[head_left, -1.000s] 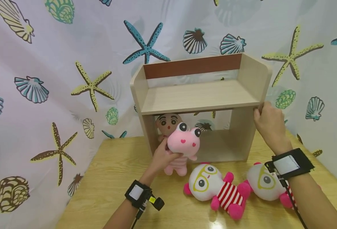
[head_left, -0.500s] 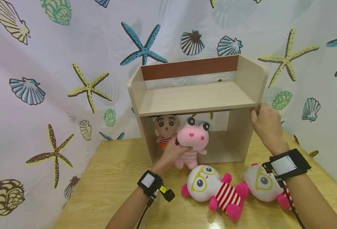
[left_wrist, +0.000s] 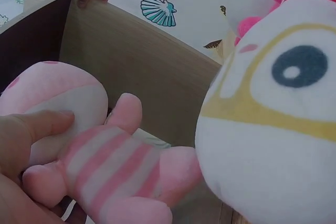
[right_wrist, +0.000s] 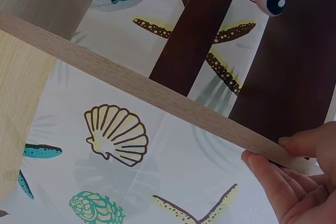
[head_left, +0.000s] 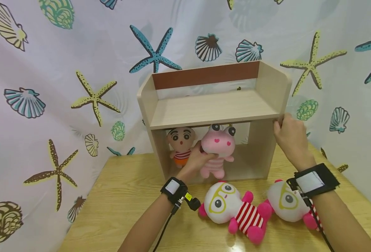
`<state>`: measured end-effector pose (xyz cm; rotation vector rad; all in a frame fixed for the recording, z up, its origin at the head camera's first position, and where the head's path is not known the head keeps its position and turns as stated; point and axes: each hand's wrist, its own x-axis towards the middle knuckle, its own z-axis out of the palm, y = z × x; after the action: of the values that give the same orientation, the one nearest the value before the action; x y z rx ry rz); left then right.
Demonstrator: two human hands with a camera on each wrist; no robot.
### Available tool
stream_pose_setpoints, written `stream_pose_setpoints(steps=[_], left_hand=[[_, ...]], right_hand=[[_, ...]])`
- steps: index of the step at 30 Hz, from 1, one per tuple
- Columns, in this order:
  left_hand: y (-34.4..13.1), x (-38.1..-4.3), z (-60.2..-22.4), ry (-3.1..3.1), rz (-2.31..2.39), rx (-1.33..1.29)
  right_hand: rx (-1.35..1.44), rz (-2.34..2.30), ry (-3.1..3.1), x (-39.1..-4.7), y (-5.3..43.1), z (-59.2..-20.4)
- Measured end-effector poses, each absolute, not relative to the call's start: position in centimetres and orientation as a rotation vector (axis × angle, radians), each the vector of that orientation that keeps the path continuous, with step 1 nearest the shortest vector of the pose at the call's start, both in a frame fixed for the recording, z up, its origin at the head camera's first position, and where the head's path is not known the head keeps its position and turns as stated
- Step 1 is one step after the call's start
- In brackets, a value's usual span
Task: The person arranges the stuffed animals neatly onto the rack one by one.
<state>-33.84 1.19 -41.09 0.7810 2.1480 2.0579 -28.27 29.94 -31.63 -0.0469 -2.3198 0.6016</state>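
Note:
In the head view my left hand [head_left: 196, 160] grips a pink frog-like plush toy [head_left: 218, 144] by its neck, with the thumb across the front. The toy is upright at the opening of the lower compartment of a wooden shelf [head_left: 217, 106]. Just left of it, a boy plush doll [head_left: 181, 140] with a striped top and orange shorts stands inside that compartment. My right hand [head_left: 292, 140] holds the front edge of the shelf's right side panel. Seen from the right wrist, the thumb and fingers [right_wrist: 273, 179] pinch that edge from both sides.
On the table [head_left: 125, 196], in front of the shelf, lies a panda plush [head_left: 224, 203] with yellow glasses and red stripes. A second panda plush [head_left: 287, 201] lies to its right, partly behind the right forearm. A patterned curtain [head_left: 103, 42] hangs behind.
My left hand has carried the pink plush toy rightward and back toward the lower compartment, uncovering the boy doll. The right hand keeps its hold on the shelf panel.

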Motion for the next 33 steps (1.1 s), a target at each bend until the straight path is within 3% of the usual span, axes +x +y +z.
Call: stream_pose_setpoints(steps=[33], left_hand=[[6.7, -36.7, -40.6, 1.81, 2.096, 0.814]], right_hand=[[-0.064, 0.625, -2.335, -28.1, 30.1, -31.7]])
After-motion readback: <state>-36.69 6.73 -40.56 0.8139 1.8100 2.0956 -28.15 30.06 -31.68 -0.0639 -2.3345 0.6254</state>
